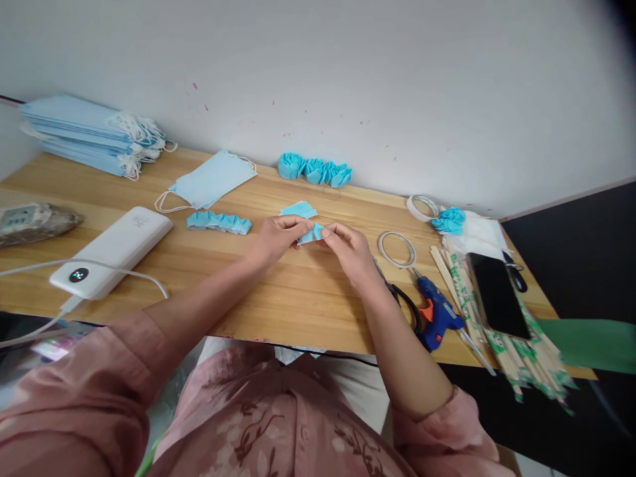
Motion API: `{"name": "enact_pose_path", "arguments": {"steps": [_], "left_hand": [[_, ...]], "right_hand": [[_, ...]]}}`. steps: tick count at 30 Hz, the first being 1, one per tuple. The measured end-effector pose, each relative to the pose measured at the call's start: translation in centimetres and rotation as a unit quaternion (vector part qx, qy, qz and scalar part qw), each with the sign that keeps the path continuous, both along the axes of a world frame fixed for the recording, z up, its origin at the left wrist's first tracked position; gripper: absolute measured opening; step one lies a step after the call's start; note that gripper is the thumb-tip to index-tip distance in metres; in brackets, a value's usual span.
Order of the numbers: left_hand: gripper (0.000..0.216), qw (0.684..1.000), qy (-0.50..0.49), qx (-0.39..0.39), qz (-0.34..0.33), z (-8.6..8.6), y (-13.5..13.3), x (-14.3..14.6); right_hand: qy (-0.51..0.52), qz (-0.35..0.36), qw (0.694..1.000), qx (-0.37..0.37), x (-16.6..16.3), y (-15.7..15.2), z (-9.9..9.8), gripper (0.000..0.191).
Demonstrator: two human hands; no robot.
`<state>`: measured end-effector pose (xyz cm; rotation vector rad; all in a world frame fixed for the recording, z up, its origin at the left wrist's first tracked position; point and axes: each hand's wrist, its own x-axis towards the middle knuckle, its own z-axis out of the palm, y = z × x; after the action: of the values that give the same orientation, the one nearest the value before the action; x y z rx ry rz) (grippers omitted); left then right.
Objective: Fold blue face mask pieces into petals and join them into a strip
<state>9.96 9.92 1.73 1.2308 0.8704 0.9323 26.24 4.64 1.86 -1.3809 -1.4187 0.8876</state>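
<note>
My left hand point(277, 240) and my right hand point(349, 246) meet over the wooden table point(278, 291), both pinched on a small folded piece of blue mask fabric point(312, 234). Another blue fabric piece point(298, 210) lies just behind my fingers. A pleated blue strip point(219, 222) rests left of my left hand. Three blue fabric rosettes point(315, 170) sit in a row against the wall.
A stack of face masks point(89, 134) and a loose mask point(212, 180) lie at back left, a white power bank point(113, 252) with cable at left. Right of my hands: tape rolls point(396, 248), scissors point(405, 301), blue glue gun point(437, 315), phone point(498, 295) on wooden sticks point(507, 344).
</note>
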Motion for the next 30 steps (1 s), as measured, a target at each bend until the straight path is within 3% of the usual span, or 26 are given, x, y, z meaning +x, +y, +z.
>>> {"name": "enact_pose_path", "arguments": {"steps": [10, 18, 30], "left_hand": [[0.03, 1.0, 0.012, 0.017, -0.02, 0.1, -0.2, -0.1], [0.026, 0.995, 0.073, 0.059, -0.04, 0.1, -0.3, 0.0], [0.033, 1.0, 0.008, 0.0, -0.024, -0.1, -0.2, -0.1]], "right_hand": [[0.002, -0.027, 0.999, 0.026, 0.6, 0.4, -1.1, 0.019], [-0.042, -0.067, 0.996, 0.042, 0.2, 0.3, -0.5, 0.027], [0.016, -0.031, 0.998, 0.049, 0.2, 0.2, -0.3, 0.027]]}}
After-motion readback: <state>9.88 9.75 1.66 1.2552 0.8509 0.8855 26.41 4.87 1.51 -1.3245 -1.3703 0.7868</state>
